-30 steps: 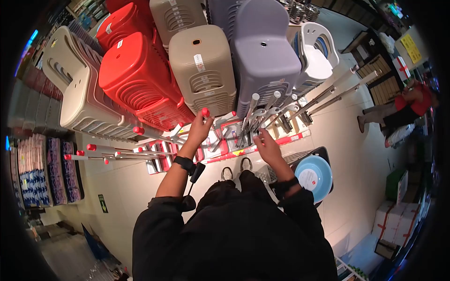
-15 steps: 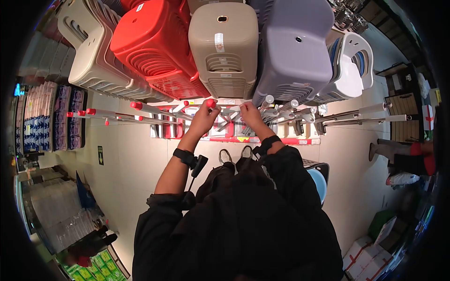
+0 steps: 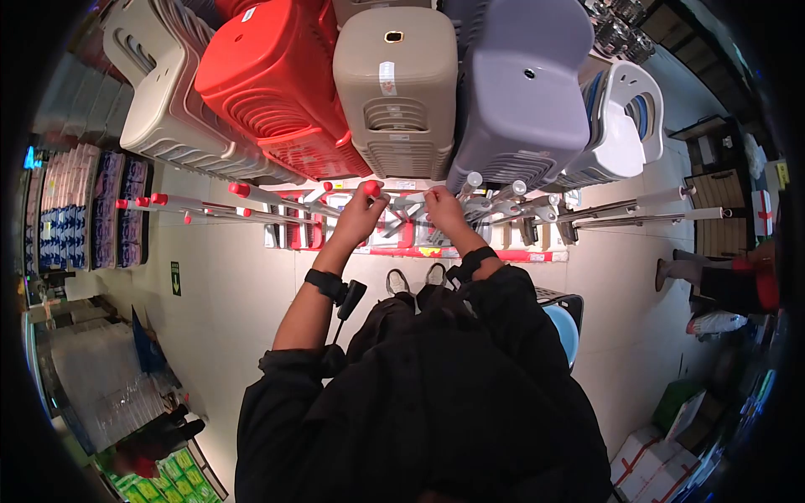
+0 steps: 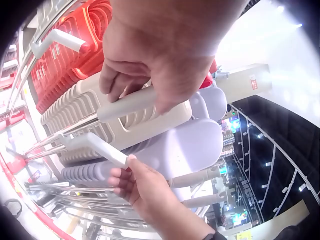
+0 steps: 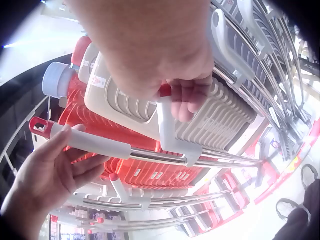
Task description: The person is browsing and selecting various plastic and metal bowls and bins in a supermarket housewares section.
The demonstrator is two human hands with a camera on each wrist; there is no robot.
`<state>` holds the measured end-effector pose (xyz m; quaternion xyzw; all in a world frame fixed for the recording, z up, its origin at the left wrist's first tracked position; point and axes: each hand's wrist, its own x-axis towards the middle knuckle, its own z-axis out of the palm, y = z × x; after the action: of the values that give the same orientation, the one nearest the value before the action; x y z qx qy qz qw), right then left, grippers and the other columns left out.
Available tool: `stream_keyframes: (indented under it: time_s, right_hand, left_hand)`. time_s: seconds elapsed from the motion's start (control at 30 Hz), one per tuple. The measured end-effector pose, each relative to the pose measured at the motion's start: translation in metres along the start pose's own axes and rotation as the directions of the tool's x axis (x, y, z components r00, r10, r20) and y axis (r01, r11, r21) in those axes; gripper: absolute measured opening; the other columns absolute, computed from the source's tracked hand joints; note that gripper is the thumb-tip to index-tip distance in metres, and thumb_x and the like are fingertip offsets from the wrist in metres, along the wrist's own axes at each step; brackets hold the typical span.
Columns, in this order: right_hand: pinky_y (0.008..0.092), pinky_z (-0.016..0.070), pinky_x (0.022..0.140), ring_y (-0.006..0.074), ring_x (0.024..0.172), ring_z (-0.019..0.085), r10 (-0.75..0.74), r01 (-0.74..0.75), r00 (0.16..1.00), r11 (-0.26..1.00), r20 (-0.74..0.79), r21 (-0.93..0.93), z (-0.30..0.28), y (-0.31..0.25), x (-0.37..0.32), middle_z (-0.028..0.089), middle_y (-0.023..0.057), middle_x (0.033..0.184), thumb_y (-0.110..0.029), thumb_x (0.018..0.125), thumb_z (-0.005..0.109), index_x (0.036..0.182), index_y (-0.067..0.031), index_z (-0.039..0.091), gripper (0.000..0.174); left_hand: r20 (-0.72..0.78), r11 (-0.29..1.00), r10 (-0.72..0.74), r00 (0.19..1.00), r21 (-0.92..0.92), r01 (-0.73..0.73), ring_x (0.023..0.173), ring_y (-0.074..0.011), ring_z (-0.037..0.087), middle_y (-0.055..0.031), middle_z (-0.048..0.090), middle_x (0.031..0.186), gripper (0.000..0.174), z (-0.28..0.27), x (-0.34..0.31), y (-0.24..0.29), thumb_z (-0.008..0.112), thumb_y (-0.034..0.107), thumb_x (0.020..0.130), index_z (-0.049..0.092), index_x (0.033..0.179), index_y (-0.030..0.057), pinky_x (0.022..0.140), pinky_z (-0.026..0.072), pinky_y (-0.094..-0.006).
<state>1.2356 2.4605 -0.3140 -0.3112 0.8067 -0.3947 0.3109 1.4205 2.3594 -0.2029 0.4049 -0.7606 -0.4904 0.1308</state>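
Note:
My left hand (image 3: 360,220) grips a mop by the white grip (image 5: 100,142) at the top of its metal pole, just below the red end cap (image 3: 371,189). A white bent lever (image 4: 100,146) stands out from the same pole, with a red tip. My right hand (image 3: 445,210) pinches that lever near its tip, as the right wrist view shows from close by. Down on a red-edged display base (image 3: 402,251), the lower end of the mop stands among other mop heads, partly hidden by poles.
Grey-handled mops (image 3: 511,191) lean to the right, and red-capped mops (image 3: 201,203) to the left. Stacked stools rise behind: red (image 3: 268,75), beige (image 3: 394,84) and grey (image 3: 528,92). A basket holding a blue basin (image 3: 562,331) stands by my right side. Another person (image 3: 721,281) is at far right.
My right hand has moved left from beside the grey-handled mops and taken hold of the lever. My left hand keeps its grip. The head view has shifted, bringing the stools higher in frame.

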Motion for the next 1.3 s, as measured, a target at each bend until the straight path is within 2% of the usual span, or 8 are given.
stream_keyframes:
  time_s: [0.07,0.1,0.17,0.3,0.4,0.6,0.73,1.3]
  right_hand:
    - [0.0307,0.0511,0.054,0.0149,0.059,0.062,0.029,-0.029,1.000,0.999,0.000,0.036,-0.007,-0.007,-0.005,0.066,0.0090,0.078,-0.029,0.094,0.056,0.111,-0.0024,0.057,0.031]
    - [0.0307,0.0511,0.054,0.0149,0.059,0.062,0.040,-0.039,0.999,0.998,-0.024,0.038,-0.018,-0.009,-0.013,0.066,0.0090,0.078,-0.029,0.094,0.056,0.111,-0.0024,0.057,0.031]
    - [0.0436,0.0502,0.079,0.0360,0.089,0.066,0.025,-0.045,0.995,0.975,0.093,0.217,-0.040,-0.014,-0.039,0.068,0.0192,0.093,-0.037,0.092,0.053,0.113,-0.0062,0.059,0.038]
    - [0.0389,0.0500,0.073,0.0313,0.078,0.067,0.101,-0.094,0.994,0.984,-0.040,0.149,-0.106,0.017,-0.087,0.069,0.0152,0.084,-0.035,0.092,0.054,0.104,-0.0044,0.062,0.034]
    - [0.0408,0.0505,0.070,0.0322,0.078,0.067,0.205,-0.174,0.943,0.975,-0.262,0.138,-0.136,0.054,-0.089,0.068,0.0159,0.082,-0.037,0.091,0.056,0.100,-0.0046,0.062,0.034]
    - [0.0428,0.0507,0.072,0.0333,0.080,0.068,0.214,-0.177,0.949,0.969,-0.232,0.172,-0.102,0.053,-0.053,0.069,0.0169,0.084,-0.040,0.090,0.055,0.107,-0.0027,0.059,0.041]
    - [0.0388,0.0519,0.065,0.0264,0.065,0.068,0.398,-0.332,0.911,0.864,-0.111,0.380,-0.092,0.041,-0.036,0.069,0.0143,0.079,-0.037,0.092,0.053,0.100,0.0017,0.062,0.041]
    - [0.0323,0.0502,0.052,0.0167,0.052,0.063,0.337,-0.233,0.926,0.863,-0.168,0.448,-0.082,0.032,-0.039,0.067,0.0095,0.067,-0.025,0.096,0.050,0.092,0.0017,0.063,0.029]
  left_hand:
    - [0.023,0.993,-0.111,0.994,0.049,0.110,0.108,-0.0337,0.060,-0.0194,0.062,0.114,0.051,-0.002,0.003,0.007,0.062,0.036,0.090,0.047,0.128,0.0053,0.091,0.0463,-0.0391]
    - [-0.070,0.994,0.060,0.996,0.094,-0.053,0.119,-0.0360,0.052,-0.0227,0.053,0.127,0.059,-0.007,-0.006,0.033,0.066,0.033,0.088,0.043,0.134,0.0026,0.099,0.0409,-0.0401]
    - [-0.287,0.866,0.449,0.846,0.374,-0.332,0.128,-0.0392,0.043,-0.0258,0.044,0.136,0.067,-0.010,-0.019,0.084,0.069,0.029,0.085,0.039,0.137,-0.0010,0.105,0.0350,-0.0426]
    - [-0.282,0.734,0.659,0.697,0.445,-0.514,0.129,-0.0393,0.041,-0.0243,0.042,0.139,0.066,0.002,-0.024,0.149,0.068,0.027,0.086,0.039,0.139,0.0003,0.106,0.0332,-0.0441]
    - [-0.016,0.895,0.440,0.898,-0.075,-0.440,0.125,-0.0300,0.048,-0.0185,0.046,0.136,0.057,0.041,-0.001,0.148,0.064,0.030,0.090,0.045,0.137,0.0056,0.099,0.0421,-0.0394]
    - [0.261,0.970,0.217,0.941,-0.167,-0.178,0.111,-0.0269,0.060,-0.0162,0.058,0.122,0.051,0.096,0.027,0.112,0.064,0.033,0.090,0.052,0.130,0.0046,0.089,0.0493,-0.0376]
    - [0.297,0.982,0.186,0.937,-0.099,-0.164,0.102,-0.0263,0.065,-0.0151,0.064,0.113,0.046,0.094,0.031,0.110,0.063,0.036,0.091,0.056,0.124,0.0061,0.086,0.0504,-0.0365]
    - [0.243,0.987,0.159,0.957,-0.025,-0.158,0.095,-0.0253,0.067,-0.0148,0.068,0.104,0.043,0.091,0.022,0.108,0.061,0.040,0.091,0.058,0.122,0.0099,0.081,0.0503,-0.0340]
